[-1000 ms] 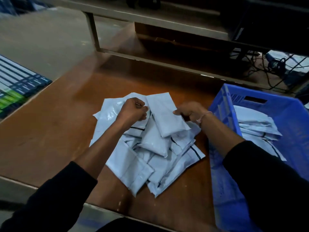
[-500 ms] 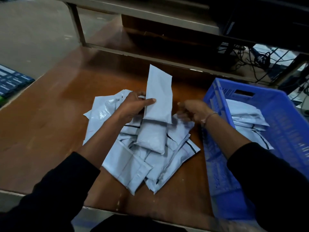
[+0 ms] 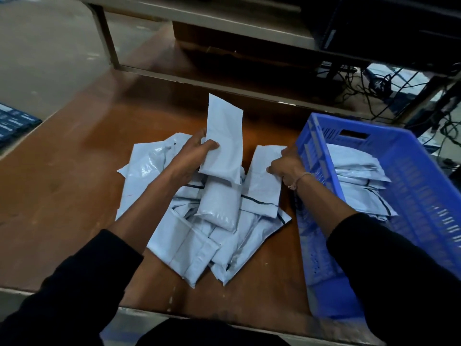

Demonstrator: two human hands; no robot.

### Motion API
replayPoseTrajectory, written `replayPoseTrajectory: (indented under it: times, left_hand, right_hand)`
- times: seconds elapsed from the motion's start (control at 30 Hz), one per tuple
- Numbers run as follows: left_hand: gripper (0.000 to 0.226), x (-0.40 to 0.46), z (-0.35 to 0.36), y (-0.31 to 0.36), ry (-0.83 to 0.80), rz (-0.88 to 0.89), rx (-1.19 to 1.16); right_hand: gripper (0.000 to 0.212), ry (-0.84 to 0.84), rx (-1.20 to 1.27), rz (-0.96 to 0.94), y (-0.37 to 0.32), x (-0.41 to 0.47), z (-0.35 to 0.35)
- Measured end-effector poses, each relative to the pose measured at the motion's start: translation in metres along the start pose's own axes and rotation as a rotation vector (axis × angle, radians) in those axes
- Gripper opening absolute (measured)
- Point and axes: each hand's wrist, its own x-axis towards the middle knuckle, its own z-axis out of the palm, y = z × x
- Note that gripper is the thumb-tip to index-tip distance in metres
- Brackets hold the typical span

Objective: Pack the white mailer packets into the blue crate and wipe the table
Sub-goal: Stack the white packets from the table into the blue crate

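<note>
- Left hand [image 3: 197, 152] grips a white packet [image 3: 224, 136] upright, long axis near-to-far.
- Right hand [image 3: 287, 166] pinches a second packet [image 3: 264, 181] beside the blue crate [image 3: 424, 186].
- Brown wooden table [image 3: 74, 186]; dim room.

Change over the last second: the left hand [image 3: 197, 153], earlier resting on the pile, has raised one white packet [image 3: 224, 138] upright above the heap. The right hand [image 3: 287, 166], previously at the pile's edge, now grips a second packet [image 3: 264, 178], lifted beside the blue crate [image 3: 424, 196].

Left hand [image 3: 197, 151] and right hand [image 3: 287, 166] each hold a packet [image 3: 224, 136].
</note>
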Motion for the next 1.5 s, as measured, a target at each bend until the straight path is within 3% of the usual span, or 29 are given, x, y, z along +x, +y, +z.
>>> replayPoseTrajectory:
  times: [0.13,0.23,0.4,0.5,0.57,0.63,0.7,0.83,0.93,1.03,1.17,1.27,1.37,1.5]
  left_hand:
    - [0.038,0.002,0.008,-0.001,0.021,0.012,0.017]
    - [0.038,0.002,0.017,0.001,0.021,0.007,-0.013]
    - [0.035,-0.007,0.042,0.006,-0.059,-0.023,-0.119]
    - [0.036,-0.016,0.065,0.01,-0.108,-0.079,-0.237]
    - [0.048,-0.022,0.077,0.017,-0.154,-0.124,-0.28]
    - [0.056,-0.024,0.085,0.019,-0.214,-0.08,-0.235]
    - [0.05,-0.026,0.088,0.02,-0.225,-0.008,-0.16]
    - [0.082,-0.029,0.096,0.024,-0.304,0.178,0.122]
    - [0.09,-0.031,0.105,0.035,-0.324,0.271,0.232]
    - [0.094,-0.033,0.11,0.051,-0.362,0.367,0.397]
    - [0.104,-0.03,0.116,0.083,-0.427,0.501,0.812]
    - [0.109,-0.031,0.134,0.112,-0.433,0.537,1.124]
    - [0.108,-0.033,0.156,0.136,-0.484,0.591,1.254]
    - [0.11,-0.031,0.179,0.154,-0.544,0.648,1.282]
  right_hand:
    - [0.055,0.159,0.022,-0.245,-0.019,-0.015,-0.038]
    - [0.053,0.086,0.054,-0.354,-0.029,-0.026,-0.077]
    - [0.052,-0.157,0.509,-0.266,-0.037,-0.028,-0.106]
    - [0.05,-0.188,0.529,-0.266,-0.032,-0.031,-0.097]
    - [0.05,-0.134,0.499,-0.277,-0.025,-0.03,-0.093]
    - [0.048,-0.087,0.509,-0.269,-0.019,-0.029,-0.094]
    - [0.044,-0.047,0.494,-0.257,-0.012,-0.026,-0.096]
    - [0.037,0.014,0.442,-0.256,0.0,-0.029,-0.108]
    - [0.034,0.024,0.428,-0.251,0.01,-0.031,-0.122]
    - [0.047,0.042,0.323,-0.32,0.025,-0.027,-0.142]
    - [0.102,0.261,-0.052,-0.7,0.037,-0.023,-0.176]
    - [0.125,0.269,-0.196,-0.943,0.042,-0.02,-0.203]
    - [0.13,0.151,-0.19,-0.903,0.052,-0.012,-0.228]
    - [0.129,0.017,0.001,-0.818,0.071,-0.01,-0.26]
